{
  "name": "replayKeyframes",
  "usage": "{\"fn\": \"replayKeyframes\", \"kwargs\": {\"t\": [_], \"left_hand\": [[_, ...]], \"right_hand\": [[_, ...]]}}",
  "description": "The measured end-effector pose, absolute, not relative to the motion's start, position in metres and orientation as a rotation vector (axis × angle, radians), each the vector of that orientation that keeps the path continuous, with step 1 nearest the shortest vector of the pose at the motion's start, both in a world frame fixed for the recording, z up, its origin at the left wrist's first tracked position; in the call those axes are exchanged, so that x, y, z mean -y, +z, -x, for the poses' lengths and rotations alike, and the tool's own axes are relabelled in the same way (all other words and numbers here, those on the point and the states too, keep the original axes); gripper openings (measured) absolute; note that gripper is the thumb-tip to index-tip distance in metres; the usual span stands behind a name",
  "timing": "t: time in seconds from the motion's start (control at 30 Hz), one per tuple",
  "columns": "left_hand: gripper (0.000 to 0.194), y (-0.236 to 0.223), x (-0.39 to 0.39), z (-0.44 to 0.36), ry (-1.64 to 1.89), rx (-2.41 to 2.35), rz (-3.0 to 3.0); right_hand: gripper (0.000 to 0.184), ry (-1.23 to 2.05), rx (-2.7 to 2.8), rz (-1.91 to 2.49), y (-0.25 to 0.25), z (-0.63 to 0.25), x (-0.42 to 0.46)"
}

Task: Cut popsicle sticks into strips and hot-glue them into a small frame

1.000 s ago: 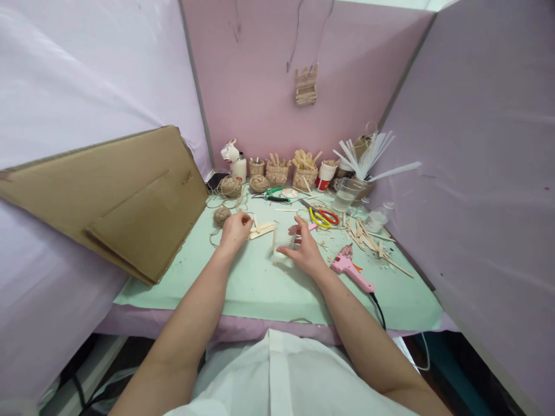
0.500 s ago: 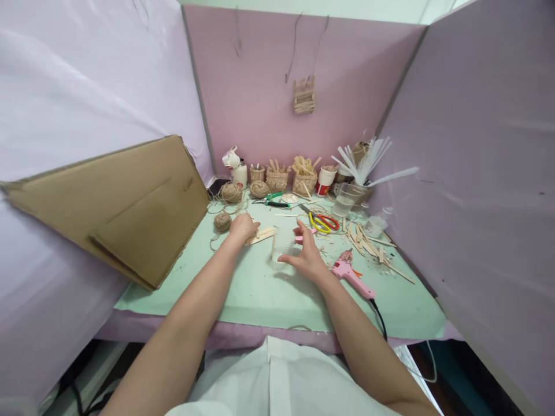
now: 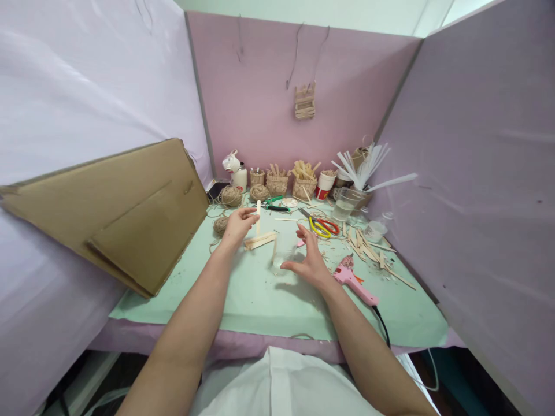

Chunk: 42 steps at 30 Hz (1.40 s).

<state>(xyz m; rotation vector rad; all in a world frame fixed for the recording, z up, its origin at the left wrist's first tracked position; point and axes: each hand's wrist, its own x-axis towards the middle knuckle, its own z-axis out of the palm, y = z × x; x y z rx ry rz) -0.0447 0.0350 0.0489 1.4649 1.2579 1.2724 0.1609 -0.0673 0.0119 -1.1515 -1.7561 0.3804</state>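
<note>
My left hand (image 3: 241, 225) pinches an upright wooden craft stick (image 3: 259, 218) between thumb and fingers, above the left-middle of the table. Just below it, a small pile of flat craft sticks (image 3: 260, 240) lies on the green cover. My right hand (image 3: 310, 259) curls around a clear plastic cup (image 3: 282, 249), thumb at the near side and fingers at the far side. Along the cup's left edge runs a thin wooden strip. The cup is see-through, so its outline is faint. A pink hot glue gun (image 3: 355, 281) lies to the right of my right wrist.
Scissors with yellow and red handles (image 3: 323, 226) and green-handled pliers (image 3: 277, 207) lie farther back. Wood scraps (image 3: 368, 248) are scattered at right. Twine balls (image 3: 231, 196), stick-filled baskets (image 3: 304, 186) and cups line the rear. A cardboard sheet (image 3: 130, 214) leans at left.
My left hand has lifted a craft stick from the pile and turned it upright. My right hand stays around the cup. The view has tilted slightly up.
</note>
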Motion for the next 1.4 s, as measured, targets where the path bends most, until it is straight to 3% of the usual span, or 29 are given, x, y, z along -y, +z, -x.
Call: {"fn": "replayKeyframes", "kwargs": {"t": [0.17, 0.23, 0.47, 0.67, 0.87, 1.0, 1.17, 1.4], "left_hand": [[0.03, 0.068, -0.008, 0.05, 1.24, -0.957, -1.119], [0.028, 0.072, 0.006, 0.052, 1.196, -0.869, -1.073], [0.021, 0.065, 0.037, 0.048, 1.02, -0.597, -1.161], [0.017, 0.059, 0.04, 0.041, 0.962, -0.588, -1.206], [0.034, 0.058, 0.036, 0.048, 0.809, -0.525, -1.086], [0.028, 0.057, 0.037, 0.048, 0.773, -0.529, -1.095], [0.026, 0.059, 0.035, 0.054, 0.817, -0.529, -1.13], [0.028, 0.064, 0.028, 0.074, 0.966, -0.484, -1.18]], "right_hand": [[0.027, 0.186, 1.448, 1.083, 0.027, -0.158, 0.082], [0.01, 0.216, 1.369, 1.094, 0.034, -0.152, 0.094], [0.021, 0.906, 1.482, 1.142, 0.047, -0.115, 0.126], [0.023, 1.009, 1.369, 1.165, 0.039, -0.11, 0.121], [0.026, 1.292, 1.249, 1.077, 0.042, -0.115, 0.124], [0.028, 1.373, 1.27, 1.062, 0.043, -0.112, 0.125], [0.022, 1.246, 1.43, 1.155, 0.053, -0.121, 0.13], [0.024, 0.424, 1.839, 1.798, 0.073, -0.215, 0.151]]}}
